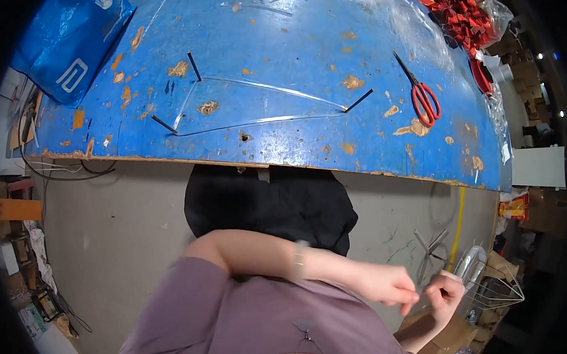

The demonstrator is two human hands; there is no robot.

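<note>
Both hands are off to my right, above the floor and away from the table. My left hand (pixel 386 284) reaches across my body with its fingers curled together. Close beside it, slightly apart, my right hand (pixel 445 290) is also curled, thumb against fingers. Whatever may be between the fingers of either hand is too small or hidden to make out. On the table lies a clear narrow strip (pixel 273 85) forming a long triangle. Short black sticks (pixel 194 66) jut out at its three corners. Red-handled scissors (pixel 424 101) rest to the right of it.
The blue, chipped worktable (pixel 282 142) spans ahead. A blue bag (pixel 75 47) stands at its left. Red ribbon bows (pixel 457 17) and clear plastic film (pixel 410 26) lie at the far right. On the floor to the right are a wire frame (pixel 504 284) and cardboard.
</note>
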